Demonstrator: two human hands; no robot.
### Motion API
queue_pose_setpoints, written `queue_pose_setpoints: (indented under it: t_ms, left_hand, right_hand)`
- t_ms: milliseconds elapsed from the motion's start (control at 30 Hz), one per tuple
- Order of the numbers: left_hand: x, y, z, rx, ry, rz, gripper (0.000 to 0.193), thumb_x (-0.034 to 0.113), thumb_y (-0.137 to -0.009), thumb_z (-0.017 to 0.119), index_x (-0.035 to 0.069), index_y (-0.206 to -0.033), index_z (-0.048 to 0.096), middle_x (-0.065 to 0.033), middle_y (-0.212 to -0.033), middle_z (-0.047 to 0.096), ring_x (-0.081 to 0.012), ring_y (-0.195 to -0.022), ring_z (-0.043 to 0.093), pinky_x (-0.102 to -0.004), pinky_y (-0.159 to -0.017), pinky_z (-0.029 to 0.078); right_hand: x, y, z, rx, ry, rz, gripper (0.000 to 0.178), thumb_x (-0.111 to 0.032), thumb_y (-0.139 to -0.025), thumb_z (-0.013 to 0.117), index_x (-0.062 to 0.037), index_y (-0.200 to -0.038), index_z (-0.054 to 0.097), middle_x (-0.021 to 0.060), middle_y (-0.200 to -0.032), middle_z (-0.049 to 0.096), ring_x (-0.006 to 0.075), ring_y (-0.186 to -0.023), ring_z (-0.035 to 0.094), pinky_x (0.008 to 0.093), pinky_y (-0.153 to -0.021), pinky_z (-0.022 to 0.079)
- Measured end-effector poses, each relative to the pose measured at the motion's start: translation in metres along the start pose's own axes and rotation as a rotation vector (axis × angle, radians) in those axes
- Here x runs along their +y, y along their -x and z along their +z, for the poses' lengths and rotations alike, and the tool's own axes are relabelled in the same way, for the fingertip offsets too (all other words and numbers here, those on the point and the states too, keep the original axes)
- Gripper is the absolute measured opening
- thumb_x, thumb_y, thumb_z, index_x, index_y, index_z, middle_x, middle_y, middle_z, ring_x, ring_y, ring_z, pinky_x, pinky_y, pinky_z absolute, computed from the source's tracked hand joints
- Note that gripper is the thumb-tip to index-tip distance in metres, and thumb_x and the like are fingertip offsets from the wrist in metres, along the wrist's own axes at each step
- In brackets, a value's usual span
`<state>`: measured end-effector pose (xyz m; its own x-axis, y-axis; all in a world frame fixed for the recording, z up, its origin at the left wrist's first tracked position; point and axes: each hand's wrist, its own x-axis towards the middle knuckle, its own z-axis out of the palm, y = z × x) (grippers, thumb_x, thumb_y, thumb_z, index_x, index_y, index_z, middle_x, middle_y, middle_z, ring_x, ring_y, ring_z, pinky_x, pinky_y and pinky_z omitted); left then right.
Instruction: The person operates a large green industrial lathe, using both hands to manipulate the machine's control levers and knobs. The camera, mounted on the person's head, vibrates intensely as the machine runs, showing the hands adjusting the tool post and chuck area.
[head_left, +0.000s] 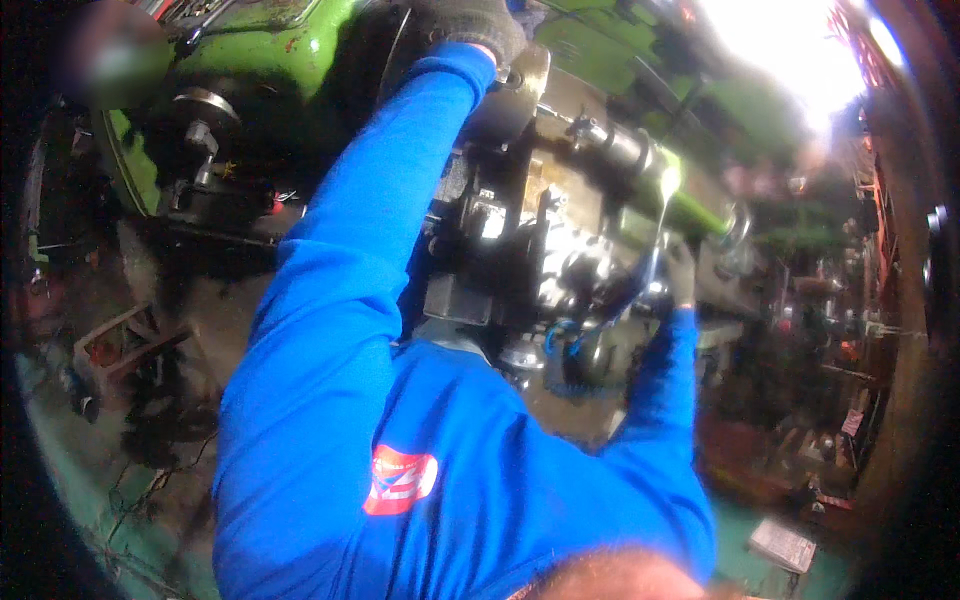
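Note:
A green metal lathe stretches across the view in front of me. My left hand, in a grey work glove, reaches to the far side by the round metal chuck; its fingers are hidden. To the right of the chuck is the tailstock, and a thin rod runs between the two. Gloved as well, my right hand is beside the green tailstock barrel, near a blurred shiny lever. Blur hides what its fingers do.
Nearer me are the shiny carriage and tool slide, with a blue coiled hose below. A round handwheel sits on the left front of the lathe. A frame-like stand is at left, a pale flat box at lower right.

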<state>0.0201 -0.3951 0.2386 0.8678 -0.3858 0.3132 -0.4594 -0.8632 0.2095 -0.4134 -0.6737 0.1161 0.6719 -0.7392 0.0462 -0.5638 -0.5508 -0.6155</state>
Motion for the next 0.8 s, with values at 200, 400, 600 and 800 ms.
queue_pose_setpoints:
  t_ms: [200, 400, 600, 800]
  left_hand:
    - [0.003, -0.006, 0.015, 0.102, -0.021, 0.065, 0.059, 0.048, -0.089, 0.061, 0.019, -0.14, 0.056, -0.0148, -0.147, 0.05, -0.0373, -0.139, 0.04, -0.053, -0.117, 0.03]
    - [0.008, 0.002, -0.002, 0.049, -0.022, -0.008, 0.046, 0.044, -0.09, 0.059, 0.017, -0.128, 0.061, -0.0135, -0.135, 0.055, -0.0351, -0.132, 0.047, -0.0538, -0.108, 0.04]
    - [0.016, 0.001, 0.012, 0.152, -0.084, 0.023, 0.041, 0.044, -0.09, 0.059, 0.016, -0.12, 0.063, -0.0121, -0.123, 0.059, -0.0338, -0.12, 0.054, -0.0544, -0.097, 0.045]
    - [0.017, 0.003, 0.015, 0.264, -0.019, 0.079, 0.038, 0.045, -0.09, 0.06, 0.013, -0.11, 0.064, -0.0127, -0.115, 0.062, -0.0355, -0.112, 0.059, -0.0544, -0.094, 0.046]
  right_hand:
    - [-0.047, -0.057, 0.003, -0.018, -0.32, 0.012, 0.024, -0.022, -0.098, 0.064, -0.0063, -0.115, 0.068, -0.0016, -0.077, 0.059, 0.0064, -0.056, 0.045, 0.0256, -0.049, 0.037]
    - [-0.079, -0.126, 0.044, -0.055, -0.253, -0.404, 0.03, -0.028, -0.096, 0.067, -0.0074, -0.118, 0.067, 0.0048, -0.089, 0.068, 0.0189, -0.073, 0.061, 0.0328, -0.067, 0.05]
    - [-0.114, -0.194, 0.068, -0.359, 0.282, -0.437, 0.037, -0.024, -0.088, 0.072, -0.0177, -0.124, 0.065, 0.016, -0.118, 0.07, 0.0356, -0.111, 0.066, 0.0425, -0.091, 0.053]
    - [-0.126, -0.205, 0.085, -0.292, 0.362, -0.674, 0.039, -0.026, -0.082, 0.075, -0.0141, -0.118, 0.068, 0.0134, -0.107, 0.073, 0.0346, -0.101, 0.07, 0.0443, -0.087, 0.055]
